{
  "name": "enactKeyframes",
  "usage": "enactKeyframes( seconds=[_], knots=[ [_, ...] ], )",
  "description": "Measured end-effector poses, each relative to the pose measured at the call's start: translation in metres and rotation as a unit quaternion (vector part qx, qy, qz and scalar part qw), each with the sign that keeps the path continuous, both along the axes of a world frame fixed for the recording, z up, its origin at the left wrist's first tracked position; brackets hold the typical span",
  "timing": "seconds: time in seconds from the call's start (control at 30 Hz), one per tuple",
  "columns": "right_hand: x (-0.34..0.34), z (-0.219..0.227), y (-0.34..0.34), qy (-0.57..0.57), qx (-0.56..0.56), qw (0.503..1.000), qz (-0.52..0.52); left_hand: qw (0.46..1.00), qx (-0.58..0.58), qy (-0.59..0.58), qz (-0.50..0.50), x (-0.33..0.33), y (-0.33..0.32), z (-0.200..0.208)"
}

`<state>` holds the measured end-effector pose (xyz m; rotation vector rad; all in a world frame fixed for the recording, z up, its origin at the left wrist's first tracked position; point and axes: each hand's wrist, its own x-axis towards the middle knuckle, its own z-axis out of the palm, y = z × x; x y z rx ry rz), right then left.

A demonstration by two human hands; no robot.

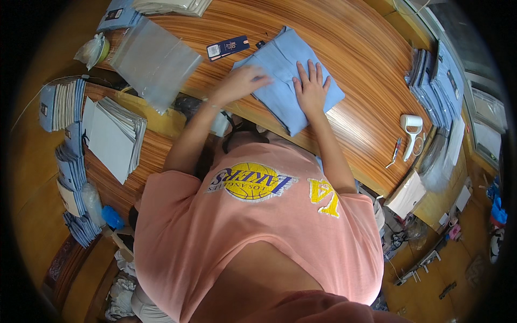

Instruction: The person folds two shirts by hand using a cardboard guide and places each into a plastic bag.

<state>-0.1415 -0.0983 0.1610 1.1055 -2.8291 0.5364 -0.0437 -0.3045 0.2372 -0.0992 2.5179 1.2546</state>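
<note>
A folded light-blue garment, seemingly a shirt [285, 70], lies on the wood-grain table in front of me. My right hand [312, 90] rests flat on its right part, fingers spread. My left hand [243, 84] is at the garment's left edge, its fingers smeared by motion, so I cannot tell whether they touch or grip the cloth. A dark-blue hang tag [228, 48] with a white label lies just beyond my left hand. Left of it is a clear plastic bag [156, 62], lying flat and partly over the table edge.
Stacked blue shirts [436, 81] stand at the right, near a white lint roller [412, 129] and a small pointed tool [396, 151]. White boards [110, 137] lie on the left side table, beside more folded garments [70, 156]. Another packed shirt [119, 14] is at the far left.
</note>
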Motion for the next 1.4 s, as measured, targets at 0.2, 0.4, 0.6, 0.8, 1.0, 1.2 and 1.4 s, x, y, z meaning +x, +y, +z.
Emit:
enactKeyframes(
  seconds=[0.2, 0.4, 0.6, 0.8, 1.0, 1.2, 1.4],
  knots=[
    [0.000, 0.005, -0.001, -0.012, -0.004, 1.000, 0.011, 0.858, -0.384, 0.255, 0.226, -0.023, -0.010, -0.076],
    [-0.044, 0.041, -0.022, -0.101, -0.164, 0.981, 0.017, 0.920, -0.035, 0.235, 0.313, 0.061, 0.028, -0.033],
    [-0.116, -0.014, -0.089, -0.206, -0.107, 0.973, 0.004, 0.627, 0.521, -0.011, 0.579, 0.070, 0.059, -0.044],
    [-0.138, 0.003, -0.098, -0.487, -0.094, 0.869, -0.010, 0.644, 0.479, 0.016, 0.596, 0.024, 0.041, -0.050],
    [-0.165, 0.099, 0.012, -0.464, -0.316, 0.828, -0.010, 0.849, 0.289, 0.245, 0.369, -0.020, 0.021, 0.028],
    [-0.071, 0.204, 0.101, -0.394, -0.334, 0.856, 0.031, 0.964, 0.177, 0.180, 0.081, -0.007, 0.001, 0.098],
    [0.062, 0.039, 0.154, -0.344, -0.268, 0.896, -0.079, 0.988, 0.027, 0.148, -0.043, 0.050, 0.035, -0.019]
  ],
)
